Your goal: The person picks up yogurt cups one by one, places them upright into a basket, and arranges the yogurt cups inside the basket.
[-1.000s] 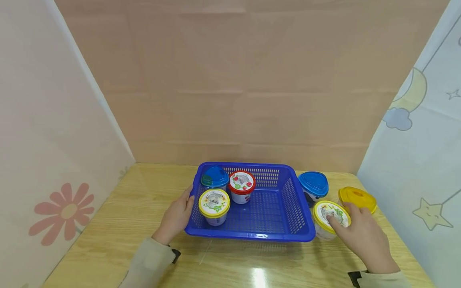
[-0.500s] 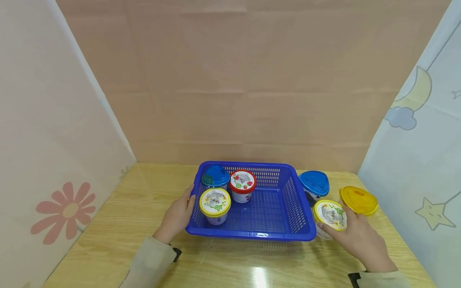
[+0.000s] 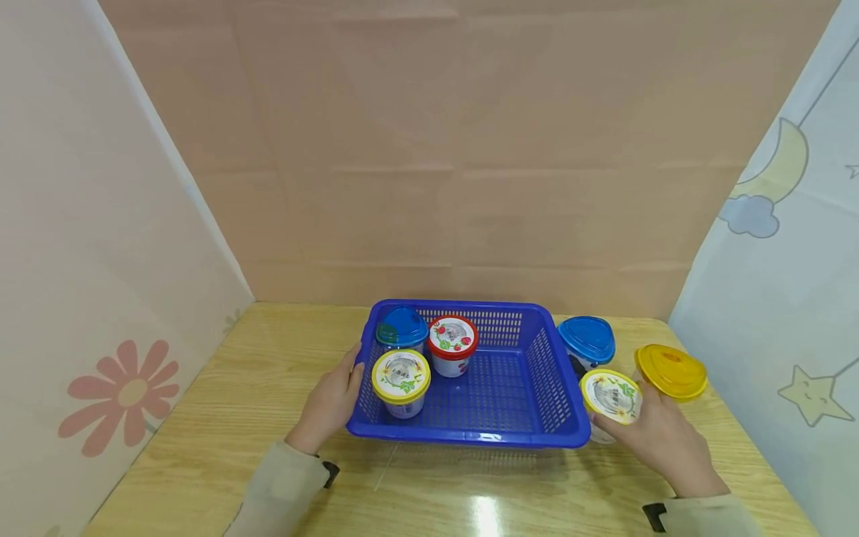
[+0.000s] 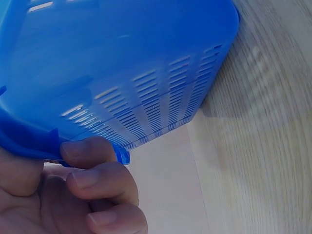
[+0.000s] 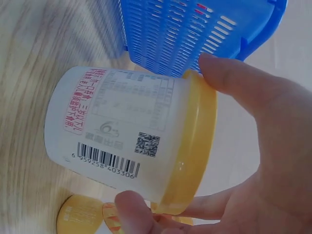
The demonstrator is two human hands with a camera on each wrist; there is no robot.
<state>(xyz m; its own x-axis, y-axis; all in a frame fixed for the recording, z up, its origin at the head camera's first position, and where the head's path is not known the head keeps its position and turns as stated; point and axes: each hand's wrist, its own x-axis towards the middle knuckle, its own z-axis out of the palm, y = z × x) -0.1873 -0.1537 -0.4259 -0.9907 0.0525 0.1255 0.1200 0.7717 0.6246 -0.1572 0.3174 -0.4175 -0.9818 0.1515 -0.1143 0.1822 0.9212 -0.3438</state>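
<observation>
Sliding off the top of the lid point(image 3: 612, 396), the thumb point(image 5: 231, 80) of the right hand point(image 3: 671, 446) now helps its fingers point(image 5: 133, 210) grip the yellow-lidded cup point(image 5: 122, 134), seemingly securing it just outside the blue basket point(image 3: 470, 438) that the left hand point(image 3: 329, 409) holds.

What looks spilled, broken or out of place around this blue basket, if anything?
Nothing stands out. The blue basket looks undamaged, the yellow-lidded cup in the right hand looks closed, and no spill shows on the visible part of the table.
</observation>
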